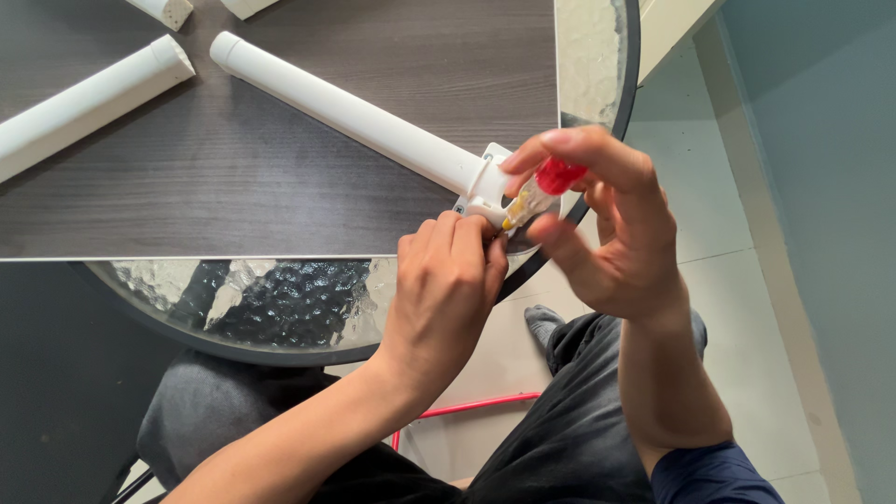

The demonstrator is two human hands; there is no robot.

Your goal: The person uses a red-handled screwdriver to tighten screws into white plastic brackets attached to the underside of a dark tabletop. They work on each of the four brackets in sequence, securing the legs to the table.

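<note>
A white leg (pixel 355 114) lies slantwise on the dark wood-grain board (pixel 280 187), its near end at the board's right edge, where a small white mounting plate (pixel 492 177) is fixed to it. The right hand (pixel 611 224) is curled round a screwdriver (pixel 539 191) with a red handle and clear yellowish collar, thumb below and fingers wrapped over the top, the tip pointing down-left into the plate. The left hand (pixel 448 280) is closed at the plate's lower edge, fingertips pinched together just beside the tip; whether they hold a screw or only steady the plate I cannot tell, since the knuckles hide it. The board rests on a round glass table (pixel 280 308) with a dark rim. A second leg (pixel 89 103) lies well apart at the upper left, and the ends of two more white pieces (pixel 168 9) show at the top edge. The leg looks like a hollow, stiff, light tube with a smooth painted skin, so it would likely roll or slide on the board if pushed; the firmest hold would seem to be close to the plate end, pressing down. The plate looks thin and rigid, with a screw there being small and easy to drop
</note>
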